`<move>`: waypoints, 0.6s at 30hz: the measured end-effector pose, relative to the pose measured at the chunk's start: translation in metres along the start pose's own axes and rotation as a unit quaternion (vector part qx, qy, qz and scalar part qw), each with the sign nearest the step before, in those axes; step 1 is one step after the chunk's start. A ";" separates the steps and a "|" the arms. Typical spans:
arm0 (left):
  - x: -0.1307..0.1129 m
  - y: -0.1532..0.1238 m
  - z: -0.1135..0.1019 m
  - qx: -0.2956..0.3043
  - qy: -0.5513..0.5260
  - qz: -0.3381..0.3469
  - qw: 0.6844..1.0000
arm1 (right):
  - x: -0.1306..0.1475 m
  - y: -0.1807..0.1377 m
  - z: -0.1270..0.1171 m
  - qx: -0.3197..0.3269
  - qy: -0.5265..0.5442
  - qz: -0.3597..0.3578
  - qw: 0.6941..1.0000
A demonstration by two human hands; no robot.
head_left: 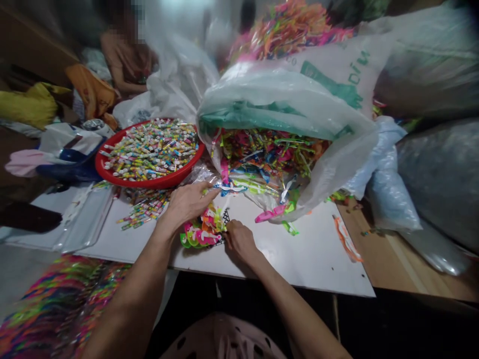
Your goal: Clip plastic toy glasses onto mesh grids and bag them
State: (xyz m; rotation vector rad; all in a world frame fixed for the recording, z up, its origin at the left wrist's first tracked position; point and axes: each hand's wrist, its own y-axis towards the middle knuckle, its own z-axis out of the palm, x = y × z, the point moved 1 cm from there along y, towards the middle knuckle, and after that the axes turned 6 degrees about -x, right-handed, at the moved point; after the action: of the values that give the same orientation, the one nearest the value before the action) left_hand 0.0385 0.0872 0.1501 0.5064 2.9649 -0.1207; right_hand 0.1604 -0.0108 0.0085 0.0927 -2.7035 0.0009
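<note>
On the white tabletop in front of me lies a clear packet (202, 233) of pink, green and yellow plastic pieces, with a black-and-white patterned edge. My right hand (241, 240) is closed at that edge, its fingertips partly hidden. Just above the packet, my left hand (191, 200) reaches over with fingers stretched to the right, close to a blue-and-white plastic piece (232, 189). Beyond both hands, a large white-and-green sack (277, 94) gapes toward me, full of bright plastic pieces (269, 152).
A red basin (149, 180) heaped with short printed sticks stands at left, more sticks (144, 209) beside it. An orange piece (347, 238) lies at right. Colourful packets (56, 304) are piled lower left. Stuffed clear bags (392, 194) line the right. A person (125, 65) sits behind.
</note>
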 end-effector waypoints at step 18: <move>0.012 -0.023 0.003 -0.109 -0.078 0.216 0.967 | -0.003 0.029 -0.065 -0.162 0.072 -0.082 0.981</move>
State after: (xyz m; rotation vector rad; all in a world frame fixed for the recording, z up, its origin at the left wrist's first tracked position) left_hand 0.0199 0.0688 0.1466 1.0372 2.5994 0.1972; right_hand 0.1884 0.0192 0.0663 0.2084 -2.5067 -0.4634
